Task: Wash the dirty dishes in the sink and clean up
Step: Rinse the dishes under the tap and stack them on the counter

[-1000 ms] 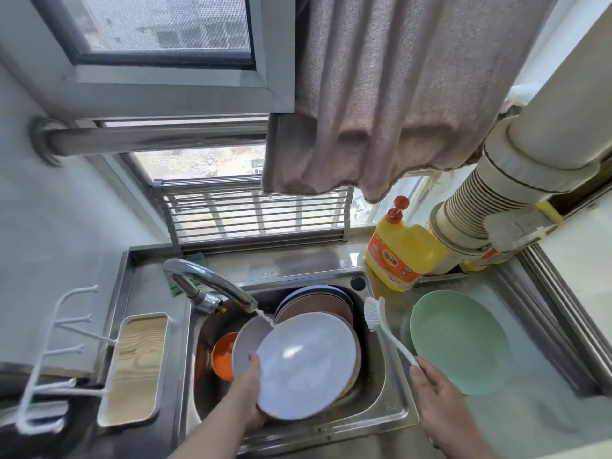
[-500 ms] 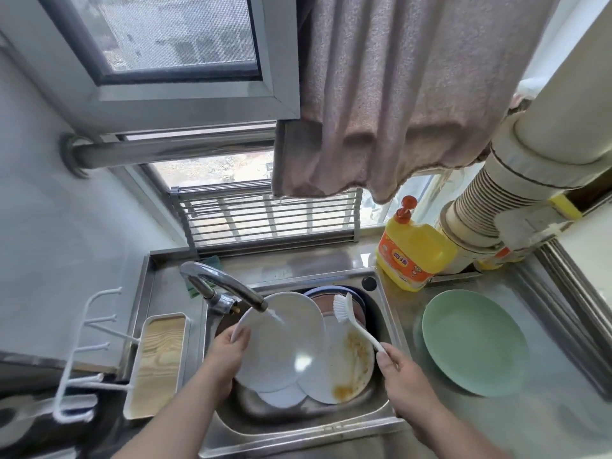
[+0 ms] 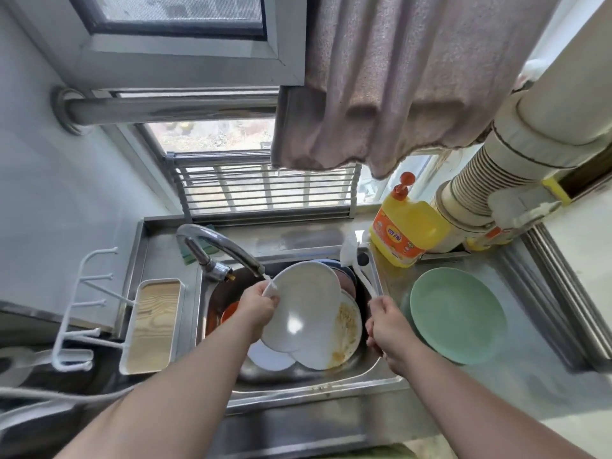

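Gripping white plate (image 3: 304, 306) and brush (image 3: 359, 276), fingers (image 3: 381, 313) curled

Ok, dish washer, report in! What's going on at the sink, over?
Left hand grips white plate under running tap. Right hand grips dish brush, raised off the plate. Dirty plate waiting underneath in sink. Nothing blocking.

White plate (image 3: 303, 308) hides most dishes in sink (image 3: 308, 380); brush (image 3: 349, 251) head blurred, detergent bottle (image 3: 405, 231) label unreadable.
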A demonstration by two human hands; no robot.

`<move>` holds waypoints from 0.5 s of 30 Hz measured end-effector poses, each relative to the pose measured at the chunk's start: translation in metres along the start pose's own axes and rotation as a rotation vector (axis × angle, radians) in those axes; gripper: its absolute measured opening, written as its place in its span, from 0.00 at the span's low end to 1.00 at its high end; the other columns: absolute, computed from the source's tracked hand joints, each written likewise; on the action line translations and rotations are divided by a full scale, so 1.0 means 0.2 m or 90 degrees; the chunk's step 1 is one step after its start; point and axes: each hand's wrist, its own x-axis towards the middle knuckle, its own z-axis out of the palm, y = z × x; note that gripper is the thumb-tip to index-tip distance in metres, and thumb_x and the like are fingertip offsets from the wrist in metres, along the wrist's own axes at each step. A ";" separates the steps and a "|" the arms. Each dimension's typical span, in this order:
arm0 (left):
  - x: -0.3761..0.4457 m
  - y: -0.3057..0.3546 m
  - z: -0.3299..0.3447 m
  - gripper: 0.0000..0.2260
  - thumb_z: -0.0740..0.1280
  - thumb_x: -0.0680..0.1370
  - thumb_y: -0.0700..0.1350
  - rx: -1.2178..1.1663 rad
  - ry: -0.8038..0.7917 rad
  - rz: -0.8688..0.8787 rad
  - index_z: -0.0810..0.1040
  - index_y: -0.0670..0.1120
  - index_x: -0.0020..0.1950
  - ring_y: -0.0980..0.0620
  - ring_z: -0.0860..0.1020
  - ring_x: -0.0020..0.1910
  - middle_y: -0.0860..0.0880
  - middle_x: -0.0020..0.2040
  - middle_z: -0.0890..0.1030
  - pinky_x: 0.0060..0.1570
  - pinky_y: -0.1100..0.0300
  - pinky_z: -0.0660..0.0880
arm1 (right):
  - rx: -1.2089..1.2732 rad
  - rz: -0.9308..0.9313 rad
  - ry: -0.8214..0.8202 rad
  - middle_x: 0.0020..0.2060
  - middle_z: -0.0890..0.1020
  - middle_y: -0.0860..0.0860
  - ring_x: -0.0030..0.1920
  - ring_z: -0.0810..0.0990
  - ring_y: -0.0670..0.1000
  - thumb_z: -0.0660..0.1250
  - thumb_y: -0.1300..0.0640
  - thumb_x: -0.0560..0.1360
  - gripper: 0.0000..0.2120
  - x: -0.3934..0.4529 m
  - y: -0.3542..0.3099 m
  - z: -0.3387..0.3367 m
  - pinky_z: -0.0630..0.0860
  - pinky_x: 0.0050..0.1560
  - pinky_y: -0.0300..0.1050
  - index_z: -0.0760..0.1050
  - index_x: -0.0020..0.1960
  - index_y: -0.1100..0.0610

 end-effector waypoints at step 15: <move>-0.09 -0.01 -0.17 0.14 0.69 0.74 0.35 0.207 0.098 0.216 0.82 0.55 0.39 0.56 0.82 0.45 0.60 0.41 0.85 0.42 0.61 0.76 | 0.174 0.107 -0.045 0.29 0.69 0.50 0.24 0.61 0.47 0.66 0.39 0.81 0.18 -0.10 -0.06 0.21 0.58 0.26 0.40 0.73 0.49 0.54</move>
